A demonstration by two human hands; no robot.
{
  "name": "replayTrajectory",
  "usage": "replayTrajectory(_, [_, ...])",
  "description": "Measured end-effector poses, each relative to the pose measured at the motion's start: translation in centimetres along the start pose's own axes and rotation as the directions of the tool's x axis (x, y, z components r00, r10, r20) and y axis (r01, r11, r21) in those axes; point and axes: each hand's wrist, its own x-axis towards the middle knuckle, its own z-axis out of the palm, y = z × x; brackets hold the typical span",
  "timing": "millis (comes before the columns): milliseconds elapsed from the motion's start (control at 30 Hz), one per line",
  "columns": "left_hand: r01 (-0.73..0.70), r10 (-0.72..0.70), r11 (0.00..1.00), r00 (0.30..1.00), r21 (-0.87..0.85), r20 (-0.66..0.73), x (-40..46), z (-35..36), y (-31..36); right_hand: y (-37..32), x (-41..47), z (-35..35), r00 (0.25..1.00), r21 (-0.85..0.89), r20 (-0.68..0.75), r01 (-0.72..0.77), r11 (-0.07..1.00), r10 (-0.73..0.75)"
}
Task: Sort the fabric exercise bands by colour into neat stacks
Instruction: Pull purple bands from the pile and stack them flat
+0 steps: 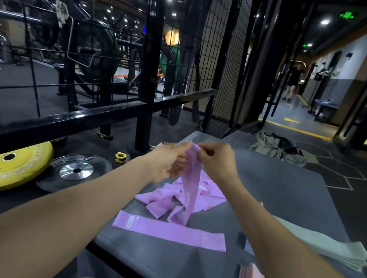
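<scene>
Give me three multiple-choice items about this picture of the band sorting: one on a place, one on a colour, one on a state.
1. Where does the flat purple band lie?
A. on the yellow plate
B. on the grey mat, nearer the person than the purple pile
C. on the green stack

2. What colour is the stack at the right edge of the mat?
A. pale green
B. black
C. orange

3. What are both hands doing?
A. resting open
B. pinching one purple band
C. lifting a plate

Answers: 1 B, it lies flat before the purple pile. 2 A, the green stack. 3 B, left hand and right hand pinch the raised band.
</scene>
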Motion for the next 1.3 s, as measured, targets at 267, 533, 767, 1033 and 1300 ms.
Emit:
replayTrajectory(267, [-0.078, 0.077, 0.991, 0.997, 0.104, 0.012, -0.1, -1.3, 0.4, -0.2, -0.9, -0.4, 0.984, 0.083, 0.177, -0.037, 0.996, 0.022])
replayTrajectory(533, [-0.238, 0.184, 0.897, 0.967, 0.374, 0.174, -1.4, -3.5, 2.8, -1.4, -0.4, 1.8, 0.885, 0.385, 0.464, -0.175, 0.906, -0.026])
replayTrajectory(767, [-0.285, 0.311, 0.902, 0.95, 0.323, -0.03, -0.6, -6.6, 1.8, 0.0, -0.7, 2.7, 0.86, 0.267, 0.51, -0.185, 0.946, 0.024])
replayTrajectory(1033, [-0.261, 0.349, 0.919, 0.888, 0.296, -0.299, 1.1, -9.6, 0.2, 3.9, -2.3, 2.1, 0.813, -0.015, 0.56, -0.186, 0.982, 0.162])
replayTrajectory(1300, [-0.225, 0.194, 0.974, 0.866, -0.013, -0.461, 1.9, -9.8, -4.3, 6.6, -4.5, 1.0, 0.762, -0.064, 0.613, -0.215, 0.975, 0.208])
